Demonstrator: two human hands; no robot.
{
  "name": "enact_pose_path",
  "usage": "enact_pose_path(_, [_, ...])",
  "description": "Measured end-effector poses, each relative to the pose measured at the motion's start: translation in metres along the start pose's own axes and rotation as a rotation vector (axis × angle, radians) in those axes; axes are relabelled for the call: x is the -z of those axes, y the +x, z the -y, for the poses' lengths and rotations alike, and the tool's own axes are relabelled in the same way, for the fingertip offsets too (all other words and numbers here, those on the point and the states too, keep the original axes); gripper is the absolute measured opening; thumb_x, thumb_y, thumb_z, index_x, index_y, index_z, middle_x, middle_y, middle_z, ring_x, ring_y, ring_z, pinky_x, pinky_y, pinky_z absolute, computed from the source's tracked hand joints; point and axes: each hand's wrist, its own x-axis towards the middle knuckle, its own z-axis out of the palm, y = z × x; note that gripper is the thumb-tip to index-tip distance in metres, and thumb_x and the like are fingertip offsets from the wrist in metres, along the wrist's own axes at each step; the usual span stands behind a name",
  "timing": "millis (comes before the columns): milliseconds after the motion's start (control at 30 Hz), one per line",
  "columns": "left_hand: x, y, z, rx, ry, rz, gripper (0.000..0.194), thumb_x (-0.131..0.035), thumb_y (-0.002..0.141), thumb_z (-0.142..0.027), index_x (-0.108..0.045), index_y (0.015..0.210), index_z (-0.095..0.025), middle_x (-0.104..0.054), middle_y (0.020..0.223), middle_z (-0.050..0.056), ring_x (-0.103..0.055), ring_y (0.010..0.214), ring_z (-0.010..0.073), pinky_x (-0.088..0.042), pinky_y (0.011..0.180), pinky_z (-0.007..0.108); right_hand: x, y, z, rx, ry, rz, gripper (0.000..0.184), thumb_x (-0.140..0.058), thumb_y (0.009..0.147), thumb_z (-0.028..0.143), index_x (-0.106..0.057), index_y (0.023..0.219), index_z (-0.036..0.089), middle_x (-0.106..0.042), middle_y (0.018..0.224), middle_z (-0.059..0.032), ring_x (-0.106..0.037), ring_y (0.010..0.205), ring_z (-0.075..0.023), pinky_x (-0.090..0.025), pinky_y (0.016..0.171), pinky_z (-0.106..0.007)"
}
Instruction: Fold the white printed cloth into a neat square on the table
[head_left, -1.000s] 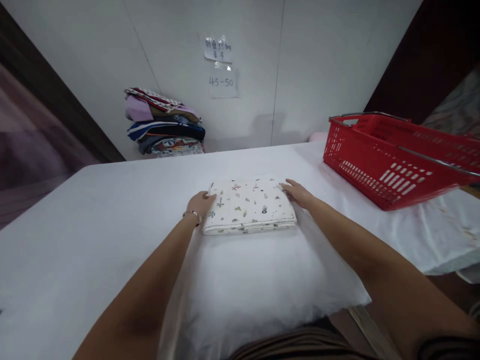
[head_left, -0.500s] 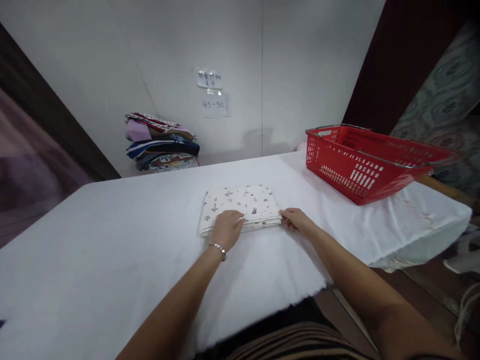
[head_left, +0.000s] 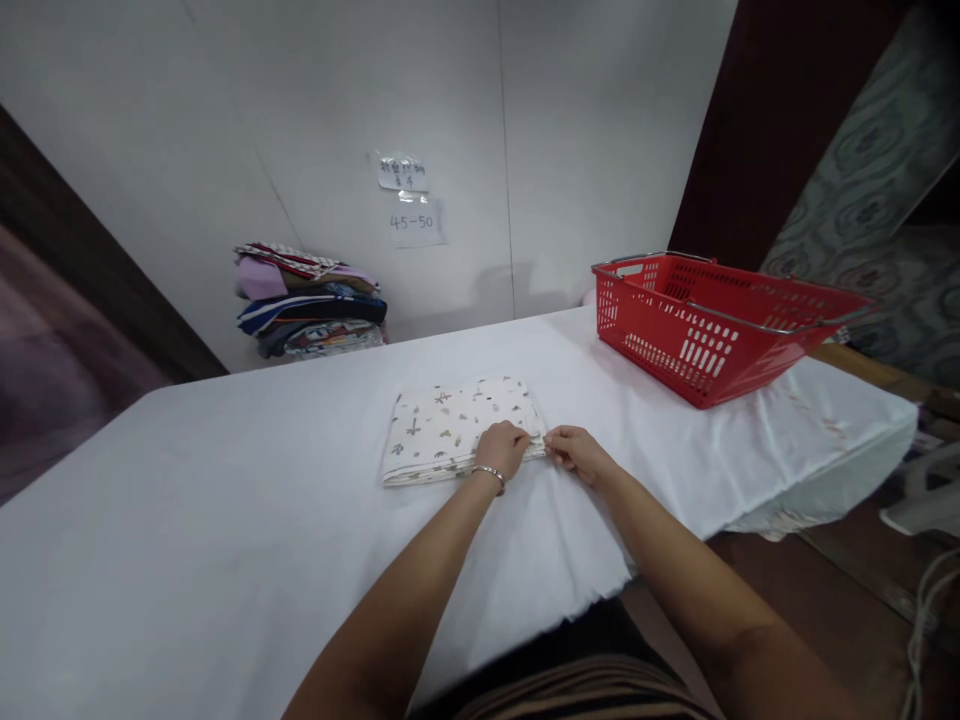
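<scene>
A folded white cloth (head_left: 442,425) with a small scattered print lies flat on the white-covered table (head_left: 262,520), its layered edge towards me. My left hand (head_left: 502,448), with a silver bracelet at the wrist, rests on the cloth's near right part, its fingers closed at the edge near the corner. At that same right corner my right hand (head_left: 581,452) pinches the cloth's edge between thumb and fingers. The two hands' fingertips are close together. How many layers they grip is hidden.
A red plastic basket (head_left: 675,340) with metal handles stands at the table's right end. Behind the back left edge rises a stack of folded fabrics (head_left: 311,300). Two paper notes (head_left: 416,222) are taped to the wall. A white cable (head_left: 919,630) hangs at the lower right.
My left hand has slid right along the cloth's near edge, towards the corner where my right hand stays. The whole view has shifted slightly.
</scene>
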Motion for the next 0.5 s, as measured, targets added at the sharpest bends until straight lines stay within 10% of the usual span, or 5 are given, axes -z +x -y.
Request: enact_pose_path(500, [-0.0089, -0.0011, -0.0030, -0.080, -0.010, -0.032, 0.016, -0.055, 0.077, -0.032, -0.064, 0.085, -0.021, -0.060, 0.082, 0.002, -0.051, 0.081, 0.0164, -0.037, 0.073, 0.029, 0.0001, 0.0009, 0.0018, -0.033, 0.006, 0.015, 0.021, -0.064, 0.062, 0.032, -0.051, 0.061, 0.015, -0.054, 0.053, 0.0030, -0.036, 0.036, -0.0028, -0.013, 0.033, -0.018])
